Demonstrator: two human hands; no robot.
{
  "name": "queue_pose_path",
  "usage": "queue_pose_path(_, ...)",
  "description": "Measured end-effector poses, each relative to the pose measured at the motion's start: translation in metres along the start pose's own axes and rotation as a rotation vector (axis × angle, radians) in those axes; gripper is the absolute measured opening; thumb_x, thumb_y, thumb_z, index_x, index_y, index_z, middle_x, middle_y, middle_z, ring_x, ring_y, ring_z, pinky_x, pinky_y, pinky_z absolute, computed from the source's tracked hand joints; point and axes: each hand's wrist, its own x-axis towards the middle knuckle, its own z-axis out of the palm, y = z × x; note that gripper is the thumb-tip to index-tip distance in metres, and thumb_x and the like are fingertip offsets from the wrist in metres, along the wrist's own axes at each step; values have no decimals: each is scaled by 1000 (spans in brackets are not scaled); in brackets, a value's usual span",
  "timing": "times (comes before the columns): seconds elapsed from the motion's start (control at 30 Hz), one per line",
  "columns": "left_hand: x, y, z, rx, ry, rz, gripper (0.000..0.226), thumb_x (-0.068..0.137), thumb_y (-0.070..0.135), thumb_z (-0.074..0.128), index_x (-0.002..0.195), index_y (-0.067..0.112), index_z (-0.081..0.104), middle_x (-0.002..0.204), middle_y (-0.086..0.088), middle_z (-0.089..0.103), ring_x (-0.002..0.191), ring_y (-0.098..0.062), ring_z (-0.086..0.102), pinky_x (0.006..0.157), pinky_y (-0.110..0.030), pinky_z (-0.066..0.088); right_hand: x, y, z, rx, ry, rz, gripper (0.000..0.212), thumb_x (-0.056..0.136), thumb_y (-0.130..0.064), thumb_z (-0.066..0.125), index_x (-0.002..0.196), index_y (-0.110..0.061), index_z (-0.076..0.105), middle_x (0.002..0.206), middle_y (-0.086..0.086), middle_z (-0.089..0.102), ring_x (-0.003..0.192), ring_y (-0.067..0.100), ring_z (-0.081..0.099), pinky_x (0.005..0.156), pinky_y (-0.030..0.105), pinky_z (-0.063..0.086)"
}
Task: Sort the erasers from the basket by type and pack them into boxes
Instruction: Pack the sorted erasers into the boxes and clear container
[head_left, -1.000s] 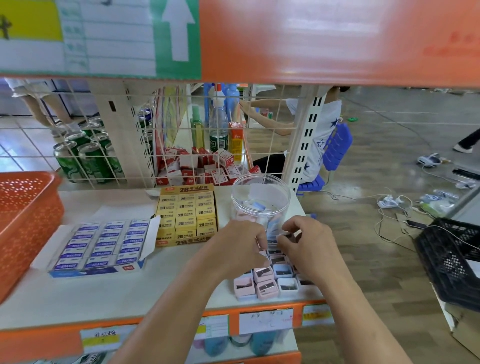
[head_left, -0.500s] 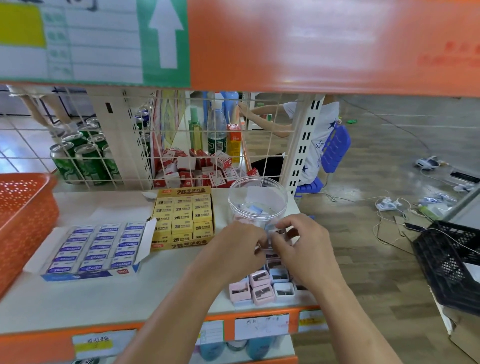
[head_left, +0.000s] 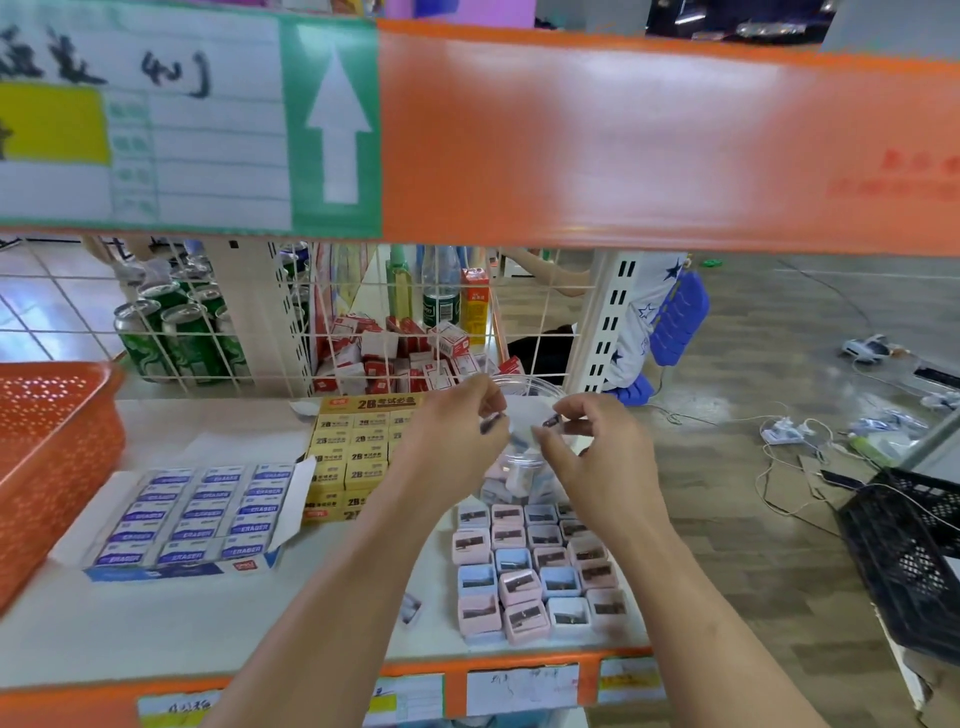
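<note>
**Two pinched pieces over the jar, with a loose pile below**

My left hand (head_left: 457, 436) and right hand (head_left: 597, 452) are raised at the centre of the frame, just above the clear jar (head_left: 535, 387). Each pinches something small between thumb and fingertips: the left piece (head_left: 491, 425) and the right piece (head_left: 550, 422). Both are too small and blurred for me to name. The jar already holds some pink and pale blue items.

More pink and blue blocks (head_left: 524, 566) sit in rough rows at lower centre-right, close to the shelf's front edge, and one stray block (head_left: 410, 608) lies beside my left forearm. The orange basket (head_left: 57, 467) stands at the left edge of the frame.

I judge the main risk to be these fingertip-only holds. A slip would drop a piece beside the jar, not into it, where it could scatter the rows. My forearms also cross low over the blocks, so a careless sweep could push the front ones off the shelf. The jar looks light, and a knock on its rim could tip it.

The blue box (head_left: 192, 514) at lower left shows "ERASER" on each wrapper. The yellow box (head_left: 353, 457) beside it reads "2B". The handwriting on the upper-left sign and on the shelf-edge tags is not legible.
</note>
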Motion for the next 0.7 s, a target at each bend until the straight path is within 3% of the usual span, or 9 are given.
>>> queue_pose_path(0.13,3,-10,0,7,-6,-42,7,92,26,59,98,26,54,103,13,61,76,1,52,59,-13,37,4,1,1,-64,-15,-27,23,82,-18,73,102,-12,65,97,0,62,91,13,60,80,24,46)
queue_pose_path(0.3,-3,-17,-6,-39,89,-59,4,90,26,61,91,28,59,80,19,55,59,4,44,53,-7,37,4,5,0,-73,-9,-8,23,83,-11,70,106,-10,65,101,-2,61,89,7,54,74,7,35)
queue_pose_path(0.37,-10,-21,-9,-62,100,-52,11,88,25,63,80,30,58,73,15,58,58,1,47,52,-9,40,1,4,-2,-75,39,-10,16,83,-8,68,98,-12,66,94,-3,61,81,6,53,69,0,34)
queue_pose_path(0.43,-19,-27,-12,-70,5,-65,13,87,26,64,75,30,59,67,9,61,55,-2,51,53,-18,46,-5,0,-4,-53,49,-22,11,81,-6,68,84,-16,65,81,-5,61,70,4,53,65,2,37)
queue_pose_path(0.57,-36,-35,-10,38,-283,-107,7,85,31,68,79,29,65,77,11,66,71,-8,66,64,-25,58,-17,-8,-6,-46,-263,12,14,82,-13,68,72,-23,65,68,-10,62,64,2,55,60,13,45)
queue_pose_path(0.7,-44,-36,-9,138,-402,-114,25,84,42,69,104,28,66,93,16,63,83,-2,61,67,-13,47,-25,-4,0,-193,-476,18,14,82,-22,68,72,-29,61,78,-8,64,66,6,56,65,25,50)
